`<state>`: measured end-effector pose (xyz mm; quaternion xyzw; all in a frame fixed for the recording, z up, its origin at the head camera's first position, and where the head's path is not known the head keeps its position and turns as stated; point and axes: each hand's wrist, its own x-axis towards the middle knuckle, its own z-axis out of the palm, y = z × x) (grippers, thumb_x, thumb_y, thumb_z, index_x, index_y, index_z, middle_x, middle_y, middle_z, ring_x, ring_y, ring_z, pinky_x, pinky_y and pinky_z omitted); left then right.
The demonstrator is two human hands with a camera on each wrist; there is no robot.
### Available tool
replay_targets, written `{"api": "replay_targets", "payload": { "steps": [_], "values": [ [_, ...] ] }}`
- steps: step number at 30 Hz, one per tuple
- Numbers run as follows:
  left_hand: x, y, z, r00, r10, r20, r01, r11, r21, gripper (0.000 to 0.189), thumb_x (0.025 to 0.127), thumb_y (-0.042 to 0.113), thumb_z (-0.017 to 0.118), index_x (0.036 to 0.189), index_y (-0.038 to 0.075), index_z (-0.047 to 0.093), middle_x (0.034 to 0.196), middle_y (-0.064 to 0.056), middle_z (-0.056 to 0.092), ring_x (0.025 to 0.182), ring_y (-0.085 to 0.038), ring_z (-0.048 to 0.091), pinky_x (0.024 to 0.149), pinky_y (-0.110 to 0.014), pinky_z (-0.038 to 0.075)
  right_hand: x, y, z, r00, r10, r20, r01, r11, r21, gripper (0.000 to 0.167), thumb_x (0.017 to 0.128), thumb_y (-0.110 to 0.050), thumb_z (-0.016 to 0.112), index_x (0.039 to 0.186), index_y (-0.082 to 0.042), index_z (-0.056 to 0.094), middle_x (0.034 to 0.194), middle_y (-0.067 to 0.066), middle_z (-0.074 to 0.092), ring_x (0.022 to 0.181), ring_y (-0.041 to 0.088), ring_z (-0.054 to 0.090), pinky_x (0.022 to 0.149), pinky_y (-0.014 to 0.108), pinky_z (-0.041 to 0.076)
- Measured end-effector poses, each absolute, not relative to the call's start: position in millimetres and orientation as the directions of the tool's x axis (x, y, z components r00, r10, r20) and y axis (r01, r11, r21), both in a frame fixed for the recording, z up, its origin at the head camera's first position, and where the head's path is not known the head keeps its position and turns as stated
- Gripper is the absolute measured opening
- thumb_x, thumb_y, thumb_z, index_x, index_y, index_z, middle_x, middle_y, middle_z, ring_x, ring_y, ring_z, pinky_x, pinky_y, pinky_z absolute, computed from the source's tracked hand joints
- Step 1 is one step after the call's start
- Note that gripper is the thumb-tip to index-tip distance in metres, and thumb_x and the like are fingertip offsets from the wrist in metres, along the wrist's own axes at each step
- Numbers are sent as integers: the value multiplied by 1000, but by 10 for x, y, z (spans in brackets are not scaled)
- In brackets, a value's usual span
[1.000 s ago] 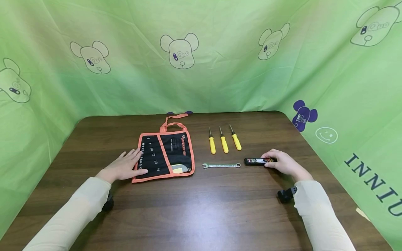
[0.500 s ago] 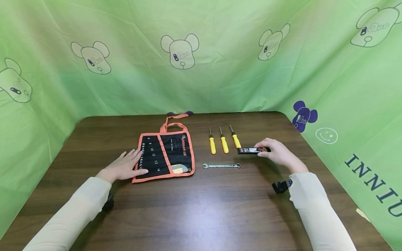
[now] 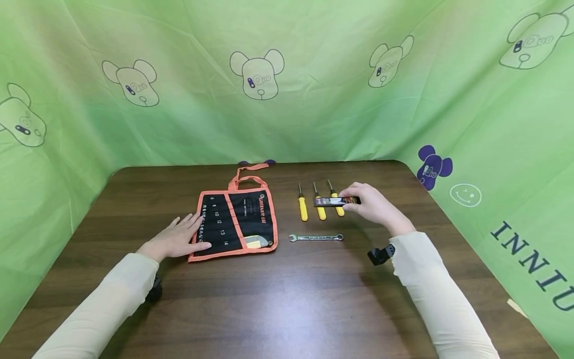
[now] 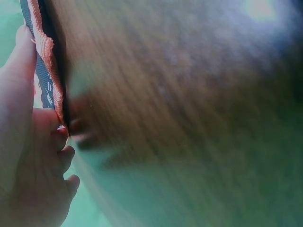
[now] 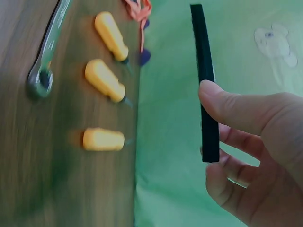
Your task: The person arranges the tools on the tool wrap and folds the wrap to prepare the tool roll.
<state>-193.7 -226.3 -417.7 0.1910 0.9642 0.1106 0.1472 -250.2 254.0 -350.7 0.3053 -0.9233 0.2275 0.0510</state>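
Between thumb and fingers my right hand pinches a slim black case with a printed label; its kind is not clear. In the right wrist view the black case is seen edge-on, held off the table. From the head it overlaps the middle and right of three yellow-handled screwdrivers. My left hand rests flat with spread fingers on the left edge of a black tool pouch with orange trim. The left wrist view shows the left hand at the pouch's orange edge.
A combination wrench lies below the screwdrivers, right of the pouch. A grey-and-yellow item shows in the pouch's lower pocket. Orange straps extend from its top. A green printed cloth hangs behind the brown table.
My right hand has lifted the black case off the table and carried it left and away from me, over the screwdrivers. The left hand and pouch have stayed put.
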Motion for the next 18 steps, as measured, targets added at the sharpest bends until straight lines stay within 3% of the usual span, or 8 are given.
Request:
{"api": "replay_targets", "payload": {
  "steps": [18],
  "values": [
    [-1954,-2272,-4196,-884,400,-240,341,905,255,97,84,67,42,141,-8,22,148,-25,15,134,-40,12,105,-56,8,-2532,1806,-3582,-764,-603,230,-645,704,-298,18,77,-9,74,95,-6,69,80,-2,53,77,20,48,68,37,41]
  ]
}}
